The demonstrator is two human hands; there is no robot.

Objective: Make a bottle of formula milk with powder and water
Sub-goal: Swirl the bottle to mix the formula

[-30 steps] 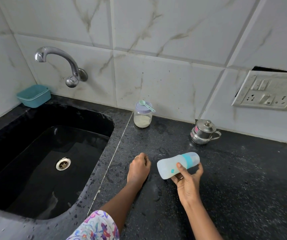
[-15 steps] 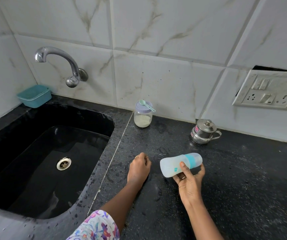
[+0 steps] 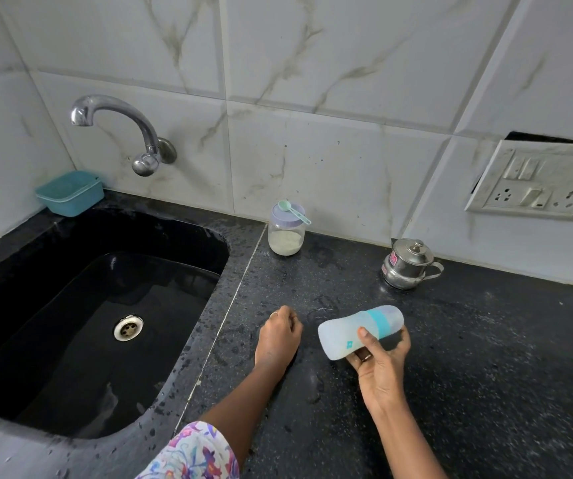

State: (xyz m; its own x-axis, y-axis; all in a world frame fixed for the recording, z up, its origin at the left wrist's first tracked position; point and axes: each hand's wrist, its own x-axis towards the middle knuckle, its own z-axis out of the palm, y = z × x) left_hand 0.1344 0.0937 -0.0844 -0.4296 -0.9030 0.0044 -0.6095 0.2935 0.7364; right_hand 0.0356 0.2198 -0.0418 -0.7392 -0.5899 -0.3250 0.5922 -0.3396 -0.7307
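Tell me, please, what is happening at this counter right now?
A person's right hand holds a translucent baby bottle with a teal collar on its side above the black speckled counter. The left hand rests closed on the counter. The glass powder jar with a lilac lid and the small steel lidded pot stand untouched by the wall.

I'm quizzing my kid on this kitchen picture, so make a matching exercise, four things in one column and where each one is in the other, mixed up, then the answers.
Things
1. baby bottle
2. green scoop
3. steel pot
4. teal tub

Places
A. counter corner behind the sink
B. on the powder jar lid
C. lying sideways in the right hand
D. counter by the wall, below the socket plate

Pairs: 1-C, 2-B, 3-D, 4-A
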